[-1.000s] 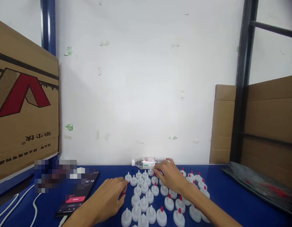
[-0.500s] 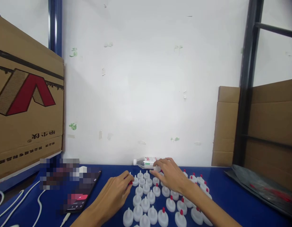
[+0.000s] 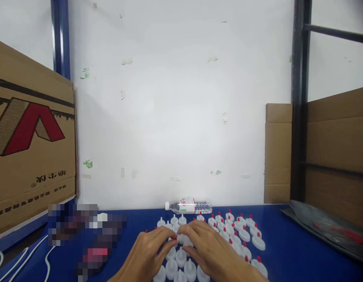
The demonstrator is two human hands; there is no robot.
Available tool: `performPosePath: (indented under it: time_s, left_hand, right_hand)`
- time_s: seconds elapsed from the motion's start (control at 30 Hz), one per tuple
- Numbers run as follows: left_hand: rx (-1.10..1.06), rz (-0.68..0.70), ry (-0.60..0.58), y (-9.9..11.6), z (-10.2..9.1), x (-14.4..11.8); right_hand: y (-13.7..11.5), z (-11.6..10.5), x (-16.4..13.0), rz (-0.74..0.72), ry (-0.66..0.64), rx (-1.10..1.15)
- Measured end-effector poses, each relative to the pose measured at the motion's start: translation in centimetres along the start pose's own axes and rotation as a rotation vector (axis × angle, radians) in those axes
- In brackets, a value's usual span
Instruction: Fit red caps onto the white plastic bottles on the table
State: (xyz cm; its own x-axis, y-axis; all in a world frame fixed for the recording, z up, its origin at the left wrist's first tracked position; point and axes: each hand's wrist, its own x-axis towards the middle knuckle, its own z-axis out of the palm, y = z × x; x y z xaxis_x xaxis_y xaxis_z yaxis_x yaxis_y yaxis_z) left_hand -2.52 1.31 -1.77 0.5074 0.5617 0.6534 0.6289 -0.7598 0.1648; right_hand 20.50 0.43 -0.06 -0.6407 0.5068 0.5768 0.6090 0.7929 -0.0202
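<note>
My left hand (image 3: 149,250) is closed in a pinch on a small red cap (image 3: 175,237). Close beside it, the fingers of my right hand (image 3: 209,248) curve round a squat white nozzle-topped bottle (image 3: 183,239), partly hidden by the fingers. Below the hands, several like bottles with bare white nozzles (image 3: 180,257) stand upright in close rows. To the right are several bottles with red caps (image 3: 244,234) on their nozzles. Some of both kinds are hidden behind my hands.
A clear water bottle (image 3: 187,206) lies on its side by the wall on the blue table (image 3: 275,227). A printed cardboard box (image 3: 34,156) stands left, above white cables (image 3: 31,250). Grey plastic bags (image 3: 325,227) lie at the right, with cardboard (image 3: 278,152) behind.
My right hand has come back from the far rows near the water bottle to meet my left. The left hand has moved right and a little nearer, the red cap in its fingers.
</note>
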Motion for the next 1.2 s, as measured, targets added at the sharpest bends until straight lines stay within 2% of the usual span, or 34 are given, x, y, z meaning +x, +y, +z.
performPosePath:
  time_s: [0.13,0.27,0.33,0.5,0.67,0.77,0.93,1.07,1.2]
  left_hand:
    - [-0.070,-0.014,0.012,0.2,0.4,-0.1]
    - [-0.216,-0.175,0.028,0.6,0.3,0.1]
    - [-0.252,-0.210,0.039,0.5,0.3,0.2]
    - [-0.079,0.001,0.073,0.4,0.5,0.1]
    - [-0.048,0.007,0.042,1.0,0.5,0.1]
    - [0.022,0.038,-0.003,0.9,0.3,0.3]
    - [0.333,0.170,-0.141,0.2,-0.6,0.7]
    - [0.360,0.032,-0.113,-1.2,-2.1,1.1]
    - [0.433,-0.129,-0.043,-3.6,-3.0,1.4]
  right_hand:
    - [0.1,0.5,-0.3,-0.080,0.050,0.029]
    - [0.5,0.9,-0.5,-0.082,0.122,0.127]
    - [0.5,1.0,-0.5,-0.078,0.144,0.182]
    - [0.2,1.6,-0.4,-0.095,0.241,0.215]
    - [0.3,2.7,0.1,-0.137,0.315,0.204]
    - [0.3,2.9,0.3,-0.161,0.265,0.136]
    - [0.5,2.6,0.4,-0.228,0.203,-0.105]
    - [1.5,1.2,0.1,-0.089,0.149,-0.045]
    - [3.0,-0.1,0.0,0.094,0.128,0.004]
